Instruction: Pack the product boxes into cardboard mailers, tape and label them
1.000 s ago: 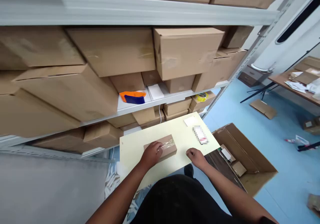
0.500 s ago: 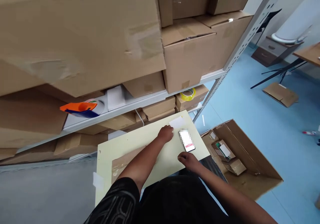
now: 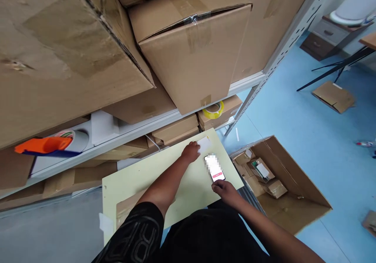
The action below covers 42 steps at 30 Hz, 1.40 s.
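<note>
My left hand (image 3: 190,152) reaches across the pale yellow table (image 3: 141,173) and rests its curled fingers on a white paper slip (image 3: 205,144) at the far corner. My right hand (image 3: 225,187) lies at the table's near right edge, its fingers touching the lower end of a phone (image 3: 214,168) that lies flat with its screen lit. A small taped cardboard box (image 3: 127,208) sits on the table near my left upper arm, partly hidden by it.
Metal shelving (image 3: 164,118) stacked with large cardboard boxes (image 3: 190,47) rises behind the table. An orange tape dispenser (image 3: 44,145) and a yellow tape roll (image 3: 213,110) sit on shelves. An open carton (image 3: 282,184) with small parcels lies on the blue floor to the right.
My left hand left the small box and moved to the paper slip at the far corner. My right hand shifted to the phone. My head leaned forward and down.
</note>
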Each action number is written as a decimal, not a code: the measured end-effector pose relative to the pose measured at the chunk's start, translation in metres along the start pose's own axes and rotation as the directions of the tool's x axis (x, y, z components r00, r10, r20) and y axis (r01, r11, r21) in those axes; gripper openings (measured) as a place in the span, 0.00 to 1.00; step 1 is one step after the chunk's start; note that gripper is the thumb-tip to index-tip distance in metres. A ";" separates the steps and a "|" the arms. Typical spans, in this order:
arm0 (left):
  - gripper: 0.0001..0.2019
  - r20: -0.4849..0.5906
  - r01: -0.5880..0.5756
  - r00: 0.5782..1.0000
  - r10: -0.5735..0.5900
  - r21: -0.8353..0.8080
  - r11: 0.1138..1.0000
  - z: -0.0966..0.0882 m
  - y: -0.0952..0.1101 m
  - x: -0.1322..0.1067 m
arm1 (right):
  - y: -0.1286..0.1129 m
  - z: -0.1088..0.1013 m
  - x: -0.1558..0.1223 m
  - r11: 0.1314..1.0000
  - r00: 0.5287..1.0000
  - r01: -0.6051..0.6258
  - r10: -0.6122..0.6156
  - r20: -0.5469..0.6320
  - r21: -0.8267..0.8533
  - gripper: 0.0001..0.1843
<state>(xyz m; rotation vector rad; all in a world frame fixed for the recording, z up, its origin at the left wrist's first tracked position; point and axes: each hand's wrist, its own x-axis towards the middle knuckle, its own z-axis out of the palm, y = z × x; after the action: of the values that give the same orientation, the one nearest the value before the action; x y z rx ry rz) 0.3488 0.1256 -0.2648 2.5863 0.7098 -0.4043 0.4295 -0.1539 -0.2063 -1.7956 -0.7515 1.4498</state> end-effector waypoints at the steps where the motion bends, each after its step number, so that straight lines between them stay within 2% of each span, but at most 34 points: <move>1: 0.08 0.005 -0.008 1.000 0.008 -0.003 1.000 0.000 -0.001 0.000 | -0.001 0.000 0.002 1.000 1.000 -0.006 0.006 -0.005 0.000 0.16; 7: 0.10 0.028 -0.039 0.999 0.039 -0.015 0.999 0.005 -0.002 0.003 | -0.003 0.002 0.013 0.999 0.999 -0.031 0.030 -0.022 -0.011 0.16; 14: 0.08 -0.022 -0.010 1.000 0.008 -0.109 0.994 0.003 -0.002 0.000 | -0.006 0.005 0.019 1.000 1.000 -0.027 0.027 -0.010 -0.011 0.16; 17: 0.04 -0.053 0.030 0.998 -0.040 -0.184 0.982 -0.001 -0.004 -0.002 | -0.006 0.007 0.021 1.000 1.000 -0.028 0.028 -0.004 0.005 0.16; 22: 0.06 -0.114 0.161 0.971 -0.208 -0.328 0.931 -0.001 -0.005 -0.011 | -0.009 0.004 0.034 0.999 1.000 -0.015 0.015 -0.016 -0.031 0.15; 25: 0.02 -0.114 0.287 0.926 -0.361 -0.410 0.866 0.001 -0.001 -0.019 | -0.021 -0.007 0.056 0.980 0.993 0.048 -0.068 -0.100 -0.193 0.13; 27: 0.12 -0.111 0.378 0.872 -0.477 -0.467 0.800 0.002 0.004 -0.025 | -0.033 -0.015 0.077 0.910 0.971 0.104 -0.181 -0.158 -0.402 0.12; 28: 0.16 -0.112 0.414 0.841 -0.530 -0.498 0.762 0.003 0.006 -0.027 | -0.039 -0.017 0.088 0.844 0.958 0.124 -0.240 -0.160 -0.521 0.13; 30: 0.20 -0.127 0.454 0.777 -0.616 -0.564 0.690 0.002 0.008 -0.031 | -0.050 -0.020 0.110 0.686 0.940 0.154 -0.324 -0.110 -0.711 0.16; 31: 0.20 -0.140 0.461 0.748 -0.649 -0.594 0.659 0.001 0.009 -0.033 | -0.054 -0.019 0.121 0.634 0.936 0.172 -0.344 -0.076 -0.754 0.17; 35: 0.15 -0.203 0.425 0.650 -0.732 -0.702 0.572 -0.007 0.005 -0.042 | -0.064 -0.004 0.155 0.530 0.928 0.257 -0.370 0.052 -0.808 0.20; 38: 0.14 -0.201 0.406 0.623 -0.756 -0.743 0.532 -0.014 -0.003 -0.052 | -0.065 0.011 0.172 0.470 0.929 0.276 -0.353 0.109 -0.838 0.26; 42: 0.15 -0.147 0.430 0.633 -0.760 -0.750 0.503 -0.020 -0.012 -0.066 | -0.063 0.024 0.186 0.415 0.936 0.271 -0.325 0.137 -0.868 0.31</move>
<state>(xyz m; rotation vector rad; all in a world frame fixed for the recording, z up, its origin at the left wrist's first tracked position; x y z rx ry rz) 0.2917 0.1171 -0.2259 1.6419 1.6444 0.2859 0.4430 0.0343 -0.2650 -2.2116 -1.9635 0.7391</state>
